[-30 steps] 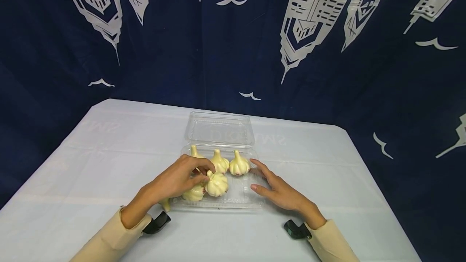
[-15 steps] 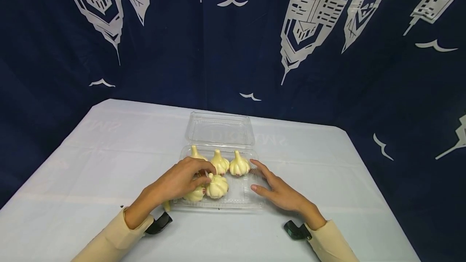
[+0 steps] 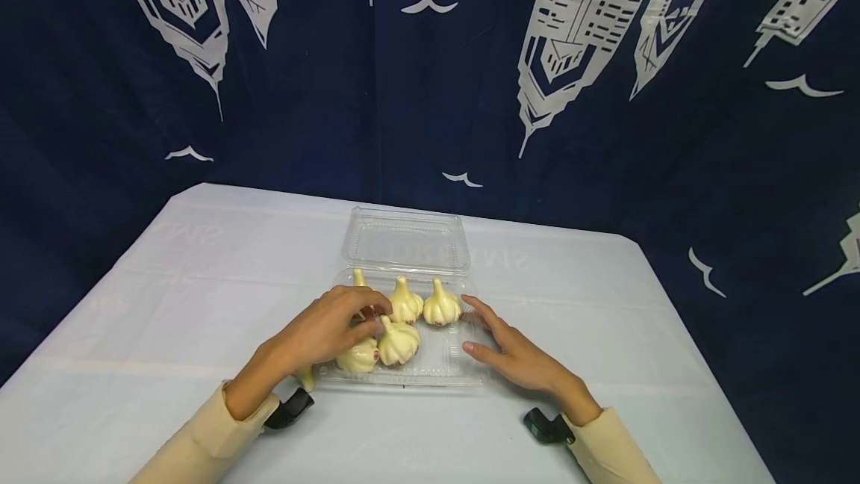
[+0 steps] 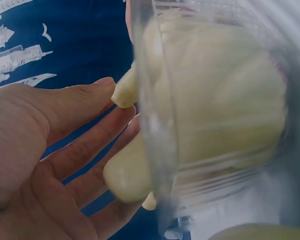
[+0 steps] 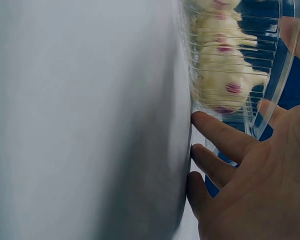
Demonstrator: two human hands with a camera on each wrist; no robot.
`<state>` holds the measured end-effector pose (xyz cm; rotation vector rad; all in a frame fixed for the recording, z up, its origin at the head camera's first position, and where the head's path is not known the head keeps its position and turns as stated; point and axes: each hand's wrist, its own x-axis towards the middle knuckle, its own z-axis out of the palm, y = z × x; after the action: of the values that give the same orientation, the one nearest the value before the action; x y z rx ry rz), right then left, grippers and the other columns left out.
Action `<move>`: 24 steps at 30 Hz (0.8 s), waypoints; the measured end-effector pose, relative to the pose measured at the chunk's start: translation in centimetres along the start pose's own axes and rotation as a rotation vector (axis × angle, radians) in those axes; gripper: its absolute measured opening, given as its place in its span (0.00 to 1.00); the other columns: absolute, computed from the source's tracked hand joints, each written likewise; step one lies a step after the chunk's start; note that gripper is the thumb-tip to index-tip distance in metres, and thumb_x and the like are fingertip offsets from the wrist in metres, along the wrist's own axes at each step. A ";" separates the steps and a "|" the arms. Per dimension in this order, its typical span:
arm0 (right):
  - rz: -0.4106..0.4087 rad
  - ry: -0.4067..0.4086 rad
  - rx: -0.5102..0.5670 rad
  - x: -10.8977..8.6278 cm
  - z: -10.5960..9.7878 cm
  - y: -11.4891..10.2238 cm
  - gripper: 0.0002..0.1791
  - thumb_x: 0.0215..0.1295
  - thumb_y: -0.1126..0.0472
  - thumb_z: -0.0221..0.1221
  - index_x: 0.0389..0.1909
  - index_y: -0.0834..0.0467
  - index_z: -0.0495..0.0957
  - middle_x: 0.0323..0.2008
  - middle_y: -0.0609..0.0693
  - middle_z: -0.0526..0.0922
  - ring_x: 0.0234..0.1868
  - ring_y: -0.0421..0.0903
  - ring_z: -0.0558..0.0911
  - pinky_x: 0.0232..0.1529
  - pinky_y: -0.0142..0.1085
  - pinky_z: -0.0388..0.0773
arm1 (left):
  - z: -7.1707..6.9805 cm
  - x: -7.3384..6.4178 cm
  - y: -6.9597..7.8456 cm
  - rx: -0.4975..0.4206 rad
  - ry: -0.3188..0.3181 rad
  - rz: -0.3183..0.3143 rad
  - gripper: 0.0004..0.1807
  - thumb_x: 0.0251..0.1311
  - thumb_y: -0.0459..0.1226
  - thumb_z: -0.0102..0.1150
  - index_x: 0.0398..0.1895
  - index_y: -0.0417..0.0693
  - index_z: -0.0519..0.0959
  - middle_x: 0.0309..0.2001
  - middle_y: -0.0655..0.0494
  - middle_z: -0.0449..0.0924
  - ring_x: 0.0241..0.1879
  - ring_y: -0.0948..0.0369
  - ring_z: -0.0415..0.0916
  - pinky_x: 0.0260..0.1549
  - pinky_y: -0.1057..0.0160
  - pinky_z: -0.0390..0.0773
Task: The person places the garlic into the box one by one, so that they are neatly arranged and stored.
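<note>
A clear plastic clamshell box point(image 3: 440, 361) stands with its lid folded back, holding several cream-coloured garlic bulbs. My left hand point(image 3: 329, 329) reaches into its left side. Its thumb and forefinger pinch the tip of the stem of the front middle garlic bulb point(image 3: 399, 342). Left of that sits another front garlic bulb point(image 3: 359, 356), partly under the hand. The back row shows a middle garlic bulb point(image 3: 406, 303) and a right one point(image 3: 442, 305); the back left one is mostly hidden. My right hand point(image 3: 517, 355) rests at the box's right side, fingers spread, holding nothing.
The transparent lid point(image 3: 406, 241) lies behind the box on the white tablecloth point(image 3: 571, 290). A garlic stem point(image 3: 306, 377) pokes out beneath the left wrist, outside the box's left front corner. A dark blue printed curtain point(image 3: 430, 110) hangs behind the table.
The front middle garlic bulb has turned slightly and shifted a little to the left, and my left fingers have moved slightly left and back with it. My right hand has stayed still.
</note>
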<state>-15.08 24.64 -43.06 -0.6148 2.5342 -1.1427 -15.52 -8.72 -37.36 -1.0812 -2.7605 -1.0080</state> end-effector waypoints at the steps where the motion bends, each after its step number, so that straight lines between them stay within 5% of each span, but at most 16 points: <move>1: 0.000 0.000 0.001 0.0 0.0 0.0 0.41 0.74 0.44 0.56 0.79 0.36 0.44 0.74 0.55 0.65 0.76 0.57 0.61 0.72 0.65 0.54 | -0.1 0.0 0.0 -0.003 0.002 -0.008 0.11 0.65 0.36 0.64 0.49 0.47 0.83 0.44 0.59 0.86 0.42 0.65 0.81 0.47 0.56 0.78; 14: -0.014 -0.001 -0.005 0.0 0.1 0.0 0.41 0.74 0.44 0.55 0.79 0.37 0.43 0.74 0.55 0.65 0.76 0.57 0.61 0.71 0.65 0.55 | -2.1 -0.7 -0.1 -0.021 0.026 -0.077 0.10 0.66 0.37 0.64 0.49 0.54 0.84 0.44 0.60 0.85 0.42 0.65 0.79 0.45 0.56 0.78; 24: -0.005 -0.007 -0.011 0.1 -0.1 0.0 0.40 0.74 0.44 0.55 0.78 0.33 0.43 0.74 0.56 0.64 0.76 0.57 0.60 0.71 0.66 0.54 | -3.7 -2.7 -1.5 0.028 0.024 -0.043 0.09 0.64 0.34 0.65 0.47 0.50 0.83 0.45 0.61 0.84 0.46 0.57 0.80 0.46 0.54 0.80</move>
<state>-15.18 24.65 -43.01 -0.6267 2.5367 -1.1267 -15.16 -13.34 -35.90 -1.0045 -2.7816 -0.9763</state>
